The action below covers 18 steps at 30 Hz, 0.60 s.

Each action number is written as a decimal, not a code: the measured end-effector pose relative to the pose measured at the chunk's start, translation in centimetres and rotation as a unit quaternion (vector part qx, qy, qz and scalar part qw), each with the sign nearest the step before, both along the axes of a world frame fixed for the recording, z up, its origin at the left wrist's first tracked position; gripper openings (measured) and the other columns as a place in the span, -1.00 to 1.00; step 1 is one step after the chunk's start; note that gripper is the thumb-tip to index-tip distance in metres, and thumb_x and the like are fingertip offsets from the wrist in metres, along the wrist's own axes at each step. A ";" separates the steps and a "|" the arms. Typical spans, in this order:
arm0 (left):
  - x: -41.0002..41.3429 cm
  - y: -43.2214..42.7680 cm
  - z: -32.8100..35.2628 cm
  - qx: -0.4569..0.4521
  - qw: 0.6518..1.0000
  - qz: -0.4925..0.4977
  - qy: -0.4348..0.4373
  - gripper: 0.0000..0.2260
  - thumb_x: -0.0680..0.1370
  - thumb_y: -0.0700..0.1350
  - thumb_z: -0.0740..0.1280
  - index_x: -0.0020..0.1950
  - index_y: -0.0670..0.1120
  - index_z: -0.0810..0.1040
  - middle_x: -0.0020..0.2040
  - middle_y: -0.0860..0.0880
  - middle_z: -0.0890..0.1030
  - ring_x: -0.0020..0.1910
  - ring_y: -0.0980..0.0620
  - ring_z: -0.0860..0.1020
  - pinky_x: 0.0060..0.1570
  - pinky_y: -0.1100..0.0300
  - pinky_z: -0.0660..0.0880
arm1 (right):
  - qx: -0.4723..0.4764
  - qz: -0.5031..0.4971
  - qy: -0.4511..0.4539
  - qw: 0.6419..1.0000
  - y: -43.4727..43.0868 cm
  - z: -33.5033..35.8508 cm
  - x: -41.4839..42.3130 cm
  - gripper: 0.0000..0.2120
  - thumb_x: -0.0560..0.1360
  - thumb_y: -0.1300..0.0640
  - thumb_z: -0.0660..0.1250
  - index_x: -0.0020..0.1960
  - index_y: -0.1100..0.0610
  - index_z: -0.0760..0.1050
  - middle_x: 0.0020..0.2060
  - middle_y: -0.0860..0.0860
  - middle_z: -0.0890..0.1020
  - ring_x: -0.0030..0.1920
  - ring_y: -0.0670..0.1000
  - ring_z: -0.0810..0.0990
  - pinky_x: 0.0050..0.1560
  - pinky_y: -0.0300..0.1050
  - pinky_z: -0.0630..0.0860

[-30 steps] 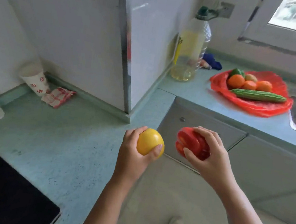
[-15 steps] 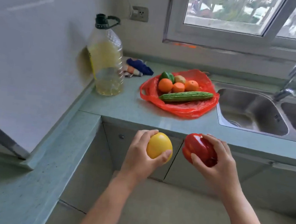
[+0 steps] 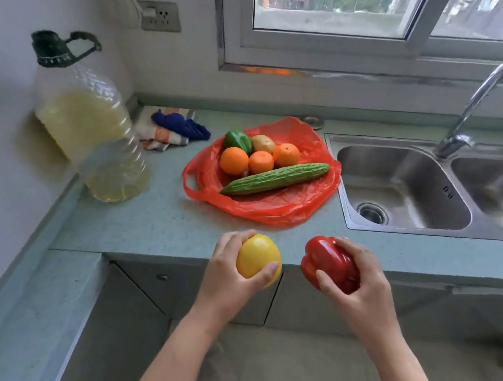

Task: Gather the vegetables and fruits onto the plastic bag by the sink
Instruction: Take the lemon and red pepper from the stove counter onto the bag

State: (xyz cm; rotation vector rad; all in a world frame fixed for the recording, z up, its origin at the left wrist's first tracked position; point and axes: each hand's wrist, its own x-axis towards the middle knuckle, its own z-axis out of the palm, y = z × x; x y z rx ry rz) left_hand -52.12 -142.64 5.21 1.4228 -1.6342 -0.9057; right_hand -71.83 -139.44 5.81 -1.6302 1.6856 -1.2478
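A red plastic bag [image 3: 298, 209] lies flat on the counter left of the sink [image 3: 399, 187]. On it rest three oranges [image 3: 234, 160], a green pepper [image 3: 237, 140], a potato [image 3: 263, 143] and a long bitter gourd [image 3: 276, 179]. My left hand [image 3: 226, 271] grips a round yellow fruit [image 3: 257, 259] at the counter's front edge. My right hand [image 3: 364, 289] holds a red bell pepper [image 3: 329, 262] beside it. Both hands are in front of the bag, short of it.
A large oil bottle [image 3: 95, 130] stands at the counter's left, near the wall. Folded cloths [image 3: 170, 127] lie behind it. A tap [image 3: 469, 114] rises over the double sink. The counter [image 3: 153, 229] turns a corner to the left; cabinet doors are below.
My view has swung right and closer to the sink counter. Both hands have carried the yellow fruit and the red pepper up to the counter's front edge.
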 end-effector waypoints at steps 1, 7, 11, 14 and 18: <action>0.0 -1.4 -0.1 0.000 1.000 -0.005 0.004 -0.50 0.28 0.16 0.39 0.19 0.11 0.42 0.14 0.11 0.40 0.05 0.34 0.39 -0.12 0.56 0.33 | 0.001 -0.005 -0.003 1.000 -1.2 0.0 0.0 -0.52 0.23 0.01 0.42 0.12 -0.09 0.41 0.09 0.03 0.50 0.09 -0.31 0.42 0.04 -0.55 0.29; 1.6 -10.8 0.9 -0.007 1.000 -0.019 0.007 -0.54 0.36 0.08 0.45 0.20 0.13 0.38 0.16 0.11 0.35 0.02 0.21 0.42 -0.11 0.42 0.39 | 0.002 -0.012 0.019 1.000 -9.6 1.4 1.6 -0.50 0.25 0.00 0.41 0.16 -0.10 0.38 0.10 0.00 0.48 0.09 -0.17 0.45 0.06 -0.53 0.31; 2.8 -16.6 1.6 -0.008 1.000 -0.025 0.007 -0.54 0.37 0.09 0.43 0.20 0.13 0.37 0.15 0.12 0.34 0.00 0.24 0.42 -0.17 0.40 0.39 | -0.007 -0.023 0.033 0.999 -14.7 2.3 2.9 -0.50 0.27 0.01 0.41 0.19 -0.05 0.39 0.11 -0.01 0.46 0.11 -0.15 0.43 0.09 -0.47 0.34; 3.1 -20.0 1.3 -0.018 0.999 -0.032 -0.003 -0.53 0.37 0.09 0.43 0.23 0.09 0.39 0.16 0.10 0.35 0.04 0.13 0.42 -0.13 0.36 0.40 | -0.006 -0.047 0.019 0.999 -17.1 2.0 3.0 -0.50 0.28 0.02 0.42 0.19 -0.06 0.38 0.09 -0.04 0.45 0.11 -0.25 0.41 0.01 -0.52 0.34; 2.9 -22.9 0.5 -0.013 0.999 -0.031 -0.005 -0.54 0.37 0.07 0.44 0.22 0.07 0.40 0.14 0.11 0.36 0.06 0.11 0.42 -0.09 0.34 0.40 | 0.002 -0.061 0.027 0.998 -19.7 1.4 2.3 -0.51 0.28 0.03 0.43 0.17 -0.07 0.37 0.05 -0.08 0.46 0.09 -0.32 0.40 -0.01 -0.54 0.33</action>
